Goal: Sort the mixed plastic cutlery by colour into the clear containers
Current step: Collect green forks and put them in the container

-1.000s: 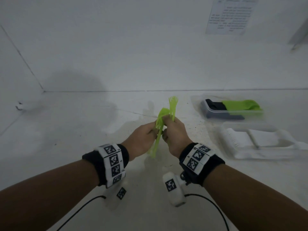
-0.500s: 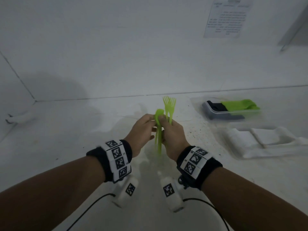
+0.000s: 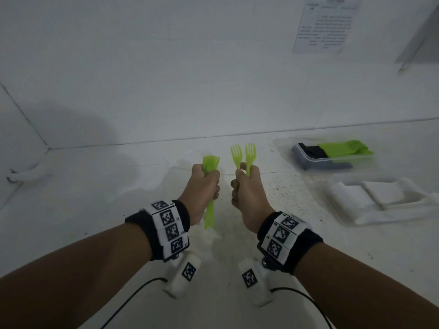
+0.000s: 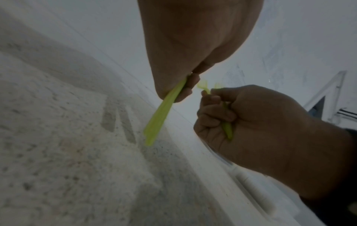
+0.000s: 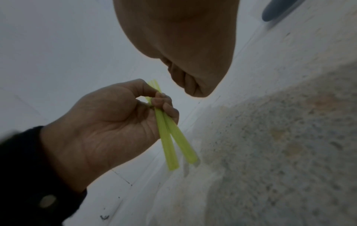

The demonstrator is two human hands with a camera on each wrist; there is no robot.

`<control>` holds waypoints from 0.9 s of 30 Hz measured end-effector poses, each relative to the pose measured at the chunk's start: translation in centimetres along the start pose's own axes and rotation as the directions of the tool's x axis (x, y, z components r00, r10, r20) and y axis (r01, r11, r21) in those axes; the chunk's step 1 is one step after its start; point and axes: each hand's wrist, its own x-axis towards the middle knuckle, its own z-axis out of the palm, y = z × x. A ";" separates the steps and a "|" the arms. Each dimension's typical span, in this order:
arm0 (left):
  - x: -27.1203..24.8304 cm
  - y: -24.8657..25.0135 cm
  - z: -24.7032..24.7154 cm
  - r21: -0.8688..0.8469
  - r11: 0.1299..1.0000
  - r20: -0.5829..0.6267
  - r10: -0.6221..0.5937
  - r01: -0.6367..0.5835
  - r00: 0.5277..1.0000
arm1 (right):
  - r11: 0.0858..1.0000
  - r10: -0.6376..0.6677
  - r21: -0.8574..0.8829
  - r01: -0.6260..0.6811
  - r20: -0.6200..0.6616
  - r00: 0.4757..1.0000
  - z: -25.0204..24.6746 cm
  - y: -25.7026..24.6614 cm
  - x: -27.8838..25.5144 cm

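Note:
My left hand (image 3: 206, 184) grips a small bundle of lime-green plastic cutlery (image 3: 211, 162) upright in a fist, with the handles (image 4: 158, 117) sticking out below it. A short gap to the right, my right hand (image 3: 245, 186) grips two green forks (image 3: 243, 153), tines up and splayed apart. In the right wrist view the left hand (image 5: 115, 122) holds two green handles (image 5: 173, 140). A clear container (image 3: 330, 163) at the back right holds black and green cutlery. Nearer on the right, a second clear container (image 3: 370, 223) holds white cutlery.
The speckled white counter (image 3: 118, 210) meets a white wall behind, with a corner at far left. A small white object (image 3: 28, 174) lies by the left wall. A printed notice (image 3: 325, 27) hangs on the wall at upper right.
The hands were together on one green bundle. They have drawn apart: the right hand has come away with two forks and the left keeps the rest.

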 end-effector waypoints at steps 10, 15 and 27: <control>1.3 0.9 0.7 -0.194 0.977 -0.057 -0.099 0.086 0.993 | 0.988 -0.101 -0.091 0.127 0.244 0.964 0.3 0.3 -1.2; 1.4 0.3 1.3 -0.048 0.998 -0.131 -0.042 0.036 0.990 | 0.951 -0.115 -0.242 0.195 0.310 0.944 0.0 0.3 -1.3; 1.1 0.5 1.4 -0.044 0.999 -0.212 0.021 -0.031 0.977 | 0.932 -0.171 -0.289 0.219 0.182 0.968 -2.4 -0.7 0.0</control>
